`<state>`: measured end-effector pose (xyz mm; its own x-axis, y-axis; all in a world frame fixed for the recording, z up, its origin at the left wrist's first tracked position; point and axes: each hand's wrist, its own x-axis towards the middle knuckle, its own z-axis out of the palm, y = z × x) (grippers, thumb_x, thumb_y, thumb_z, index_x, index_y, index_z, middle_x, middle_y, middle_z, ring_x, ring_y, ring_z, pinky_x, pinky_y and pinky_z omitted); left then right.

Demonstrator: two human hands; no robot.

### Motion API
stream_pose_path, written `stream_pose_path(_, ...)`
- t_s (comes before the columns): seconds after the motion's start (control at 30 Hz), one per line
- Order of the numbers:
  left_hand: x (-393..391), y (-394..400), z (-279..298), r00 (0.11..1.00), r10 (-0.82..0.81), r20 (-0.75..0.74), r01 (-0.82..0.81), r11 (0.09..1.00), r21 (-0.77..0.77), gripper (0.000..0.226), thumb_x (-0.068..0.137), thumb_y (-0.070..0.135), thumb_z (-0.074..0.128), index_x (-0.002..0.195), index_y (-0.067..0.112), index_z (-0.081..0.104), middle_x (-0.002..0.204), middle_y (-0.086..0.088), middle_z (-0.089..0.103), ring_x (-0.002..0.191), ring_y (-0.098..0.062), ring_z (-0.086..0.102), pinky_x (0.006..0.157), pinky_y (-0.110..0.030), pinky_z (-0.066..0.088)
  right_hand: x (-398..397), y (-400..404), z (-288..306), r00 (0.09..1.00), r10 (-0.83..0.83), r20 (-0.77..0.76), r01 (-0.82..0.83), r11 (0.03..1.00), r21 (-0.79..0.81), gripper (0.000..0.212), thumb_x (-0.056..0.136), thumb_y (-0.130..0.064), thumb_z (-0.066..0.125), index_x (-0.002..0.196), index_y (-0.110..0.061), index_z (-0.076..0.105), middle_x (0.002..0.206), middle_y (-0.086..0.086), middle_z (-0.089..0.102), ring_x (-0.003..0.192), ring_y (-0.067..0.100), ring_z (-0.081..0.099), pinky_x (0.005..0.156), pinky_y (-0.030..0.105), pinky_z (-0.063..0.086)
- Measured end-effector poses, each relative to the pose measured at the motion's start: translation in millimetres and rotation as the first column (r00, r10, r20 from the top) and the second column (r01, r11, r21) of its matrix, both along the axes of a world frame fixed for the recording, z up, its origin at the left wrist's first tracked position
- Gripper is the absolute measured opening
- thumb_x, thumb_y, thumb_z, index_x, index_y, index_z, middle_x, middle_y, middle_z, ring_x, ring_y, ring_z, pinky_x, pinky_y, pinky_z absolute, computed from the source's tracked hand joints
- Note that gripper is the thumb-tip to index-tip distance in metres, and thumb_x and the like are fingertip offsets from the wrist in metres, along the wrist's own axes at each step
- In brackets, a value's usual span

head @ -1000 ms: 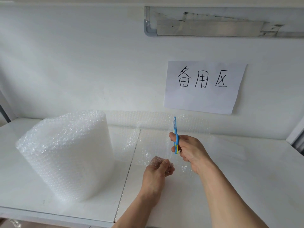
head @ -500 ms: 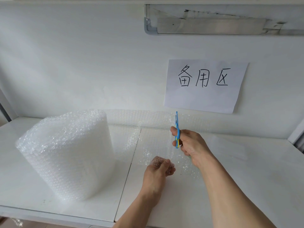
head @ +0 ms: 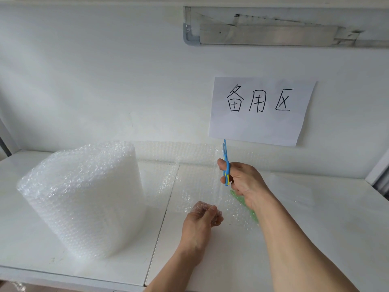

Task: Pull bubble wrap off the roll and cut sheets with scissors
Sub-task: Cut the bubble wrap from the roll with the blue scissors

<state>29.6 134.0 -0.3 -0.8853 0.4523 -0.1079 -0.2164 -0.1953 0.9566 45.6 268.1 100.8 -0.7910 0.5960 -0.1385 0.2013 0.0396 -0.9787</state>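
A big roll of clear bubble wrap (head: 84, 197) stands upright on the left of the white table (head: 315, 228). A length of wrap (head: 195, 165) runs from the roll's back to the right, along the wall and down over the table. My left hand (head: 202, 220) pinches the near edge of this sheet, fingers closed on it. My right hand (head: 242, 182) holds blue scissors (head: 225, 163) with yellow trim, blades pointing up and away, near the sheet's far edge. The blades look nearly closed.
A white paper sign with handwritten characters (head: 261, 110) is stuck to the wall behind the scissors. A seam (head: 162, 224) divides the table into two panels. A metal bracket (head: 273, 26) is fixed high on the wall. A green patch (head: 242, 201) shows under the wrap.
My right hand has moved the scissors forward and up along the sheet, toward the wall. My left hand has kept its pinch on the near edge.
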Motion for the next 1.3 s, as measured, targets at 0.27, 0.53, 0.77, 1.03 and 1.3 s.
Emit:
stream_pose_path(0.27, -0.3, 0.5, 0.5, 1.000, 0.000, -0.001, 0.000, 1.000, -0.007, 0.012, 0.093, 0.005, 0.057, 0.085, -0.003, 0.060, 0.075, -0.012, 0.067, 0.070, -0.021, 0.064, 0.070, -0.025, 0.054, -2.5, 3.2, 0.7, 1.000, 0.012, -0.002, -0.012, 1.000, -0.026, 0.045, 0.076, -0.056, 0.073, 0.097, -0.016, 0.072, 0.066, 0.002, 0.070, 0.046, 0.013, 0.028, 0.040, 0.021, 0.026)
stream_pose_path(0.53, 0.6, 0.2, 1.1, 1.000, 0.001, -0.006, -0.001, 1.000, -0.019, 0.011, 0.092, 0.006, 0.057, 0.085, -0.001, 0.060, 0.074, -0.012, 0.068, 0.068, -0.019, 0.064, 0.072, -0.028, 0.054, -2.4, 7.4, 3.6, 1.000, 0.008, -0.029, -0.009, 0.999, -0.040, 0.044, 0.078, -0.054, 0.073, 0.099, -0.015, 0.071, 0.068, 0.004, 0.070, 0.046, 0.012, 0.029, 0.038, 0.019, 0.027)
stream_pose_path(0.77, 1.9, -0.4, 2.6, 1.000, 0.005, -0.012, -0.005, 1.000, -0.021, 0.011, 0.091, 0.004, 0.057, 0.080, 0.001, 0.060, 0.071, -0.010, 0.067, 0.066, -0.019, 0.063, 0.070, -0.026, 0.054, -2.1, 7.8, 7.4, 0.999, 0.021, -0.041, -0.023, 0.999, -0.034, 0.039, 0.078, -0.052, 0.073, 0.100, -0.019, 0.072, 0.071, 0.004, 0.068, 0.044, 0.010, 0.031, 0.039, 0.019, 0.027)
stream_pose_path(1.03, 1.7, 0.5, 3.1, 1.000, 0.026, -0.002, -0.026, 1.000, -0.014, 0.012, 0.092, 0.004, 0.058, 0.082, 0.000, 0.059, 0.068, -0.007, 0.065, 0.067, -0.020, 0.065, 0.068, -0.024, 0.053, 0.9, 10.7, 11.7, 0.998, 0.038, -0.051, -0.041, 0.997, -0.060, 0.037, 0.078, -0.045, 0.077, 0.096, -0.017, 0.063, 0.070, 0.004, 0.070, 0.045, 0.010, 0.031, 0.043, 0.021, 0.026)
stream_pose_path(1.3, -1.1, 1.8, 4.2, 0.998, 0.061, 0.024, -0.061, 0.998, 0.007, 0.011, 0.095, 0.007, 0.057, 0.087, 0.000, 0.059, 0.073, -0.008, 0.067, 0.072, -0.022, 0.067, 0.079, -0.033, 0.057, 33.7, 17.2, -20.0, 0.996, 0.088, 0.032, -0.085, 0.994, -0.065, 0.026, 0.083, -0.029, 0.076, 0.088, -0.011, 0.057, 0.072, 0.008, 0.070, 0.045, 0.008, 0.048, 0.051, 0.022, 0.044)
